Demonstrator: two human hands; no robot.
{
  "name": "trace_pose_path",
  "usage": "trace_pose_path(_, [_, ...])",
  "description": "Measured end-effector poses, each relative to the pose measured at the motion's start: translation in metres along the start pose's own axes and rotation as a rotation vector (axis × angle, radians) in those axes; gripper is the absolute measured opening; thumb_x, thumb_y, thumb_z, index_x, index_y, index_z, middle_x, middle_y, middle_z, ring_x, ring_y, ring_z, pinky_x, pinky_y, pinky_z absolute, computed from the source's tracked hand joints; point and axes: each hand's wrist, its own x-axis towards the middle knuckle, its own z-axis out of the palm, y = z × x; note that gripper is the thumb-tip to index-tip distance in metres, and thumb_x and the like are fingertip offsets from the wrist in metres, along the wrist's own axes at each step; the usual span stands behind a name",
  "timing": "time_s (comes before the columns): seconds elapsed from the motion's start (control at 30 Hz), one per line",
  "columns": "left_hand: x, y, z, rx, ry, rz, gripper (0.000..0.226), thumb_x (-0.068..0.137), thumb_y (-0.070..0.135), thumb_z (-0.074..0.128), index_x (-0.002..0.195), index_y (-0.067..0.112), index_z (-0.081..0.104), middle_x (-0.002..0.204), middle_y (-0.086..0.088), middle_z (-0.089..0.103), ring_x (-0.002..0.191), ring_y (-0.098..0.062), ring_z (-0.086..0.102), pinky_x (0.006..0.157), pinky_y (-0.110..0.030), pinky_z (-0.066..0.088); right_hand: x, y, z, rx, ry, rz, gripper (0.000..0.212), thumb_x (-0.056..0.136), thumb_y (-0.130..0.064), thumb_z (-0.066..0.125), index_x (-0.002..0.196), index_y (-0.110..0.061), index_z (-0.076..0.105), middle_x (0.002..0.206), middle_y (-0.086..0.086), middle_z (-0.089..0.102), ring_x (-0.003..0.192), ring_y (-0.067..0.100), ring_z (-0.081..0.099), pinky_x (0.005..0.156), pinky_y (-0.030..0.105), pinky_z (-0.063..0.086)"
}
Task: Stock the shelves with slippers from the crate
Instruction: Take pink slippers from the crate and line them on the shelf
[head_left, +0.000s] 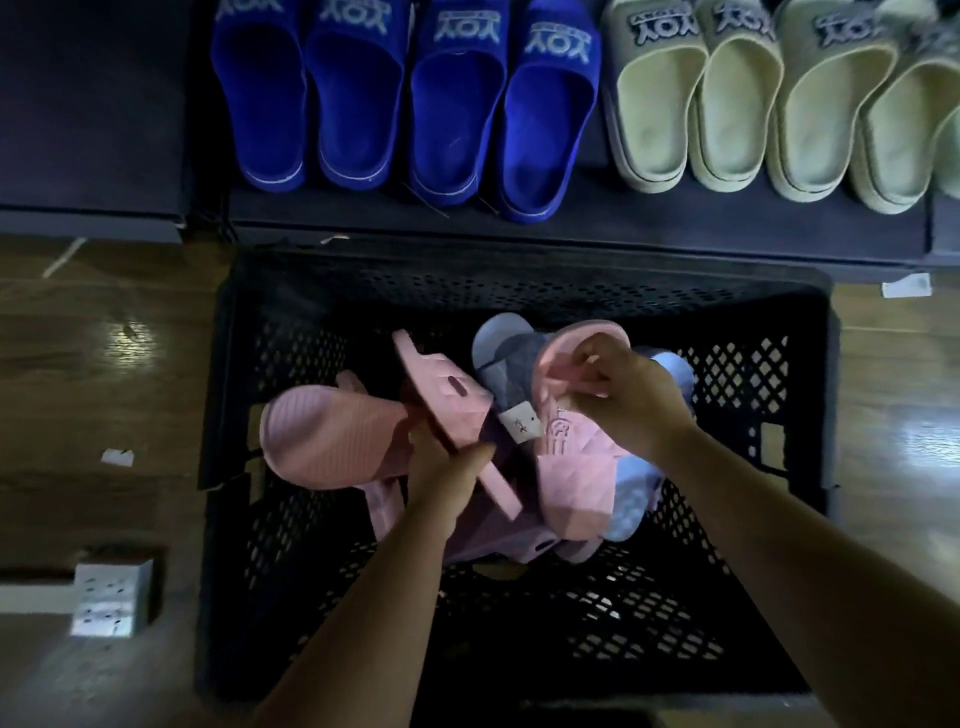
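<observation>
Crate, near part: black plastic crate (571, 623) with a lattice base and walls; this end of its base is bare, with both forearms crossing above it.
Left hand: left hand (447, 467) has its fingers curled round the long edge of a quilted pink slipper (441, 405), which is tilted on its side.
Right hand: right hand (631, 400) has fingertips and thumb pinching the strap rim of a second pink slipper (571, 478).
Loose stock: a ribbed pink sole (322, 436) lies by the left wall; pale blue slippers (501, 343) lie underneath.
Floor: glossy wood planks (104, 338), a metal socket box (111, 597) and paper scraps (117, 457).
Shelf: the front edge of the dark flat shelf (571, 228) is just beyond the crate's far wall. It holds blue slides (405, 114) and cream slides (753, 114) packed side by side; its left end is bare.
</observation>
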Motion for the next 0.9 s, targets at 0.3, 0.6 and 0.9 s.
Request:
trace_pose_path(0.3, [-0.005,-0.017,-0.053,-0.045,-0.202,0.068,0.054,0.063,0.017,0.063,0.116,0.025,0.055,0.106,-0.001,0.065,0.099,-0.021,0.062,0.085,-0.043,0.054,-0.012,-0.010,0.000,-0.066,0.038,-0.014,0.025,0.083,-0.006,0.065,0.097,-0.021,0.052,0.087,-0.020,0.065,0.063,-0.014,0.056,0.055,0.008,0.035])
trace_pose_path(0.6, [-0.001,-0.023,-0.063,-0.243,-0.403,0.148,0.061,0.062,0.005,0.060,0.120,0.024,0.058,0.112,-0.007,0.068,0.106,-0.026,0.063,0.093,-0.049,0.051,-0.010,-0.013,0.004,0.227,-0.162,-0.184,0.050,0.089,-0.014,0.058,0.115,-0.056,0.047,0.064,-0.017,0.052,0.057,-0.003,0.051,0.050,0.017,0.047])
trace_pose_path(0.9, [0.014,-0.014,-0.059,-0.105,-0.533,0.311,0.057,0.073,0.003,0.065,0.120,0.033,0.057,0.115,0.004,0.068,0.108,-0.017,0.063,0.092,-0.039,0.051,-0.001,-0.010,0.009,0.067,-0.243,-0.317,0.017,0.091,-0.042,0.056,0.109,-0.042,0.056,0.084,-0.013,0.064,0.066,-0.001,0.061,0.056,0.017,0.045])
